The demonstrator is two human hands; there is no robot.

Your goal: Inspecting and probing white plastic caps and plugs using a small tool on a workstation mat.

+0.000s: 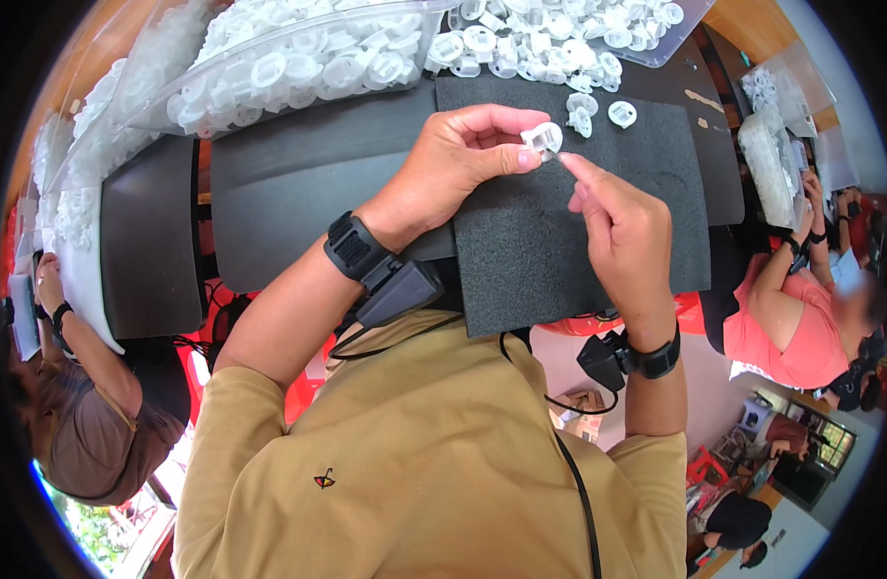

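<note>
My left hand [463, 159] pinches a small white round plastic part [544, 137] between thumb and fingers, above the dark foam mat. My right hand [622, 217] is closed, its index finger stretched toward the part. From its fingertips a thin dark tool tip [553, 153] reaches the part's lower edge; the rest of the tool is hidden in the hand, so its kind does not show. On the foam mat [598, 261] beyond my right hand lie one loose white part [622, 114] and a small group of similar parts [580, 113].
A clear plastic bin [429, 43] full of white parts stands at the far left on the dark table [308, 207]. More parts [521, 53] are heaped beside a clear tray [670, 43] at the back. People sit at both sides, one in a salmon shirt [796, 323]. Cables hang from my wrist devices.
</note>
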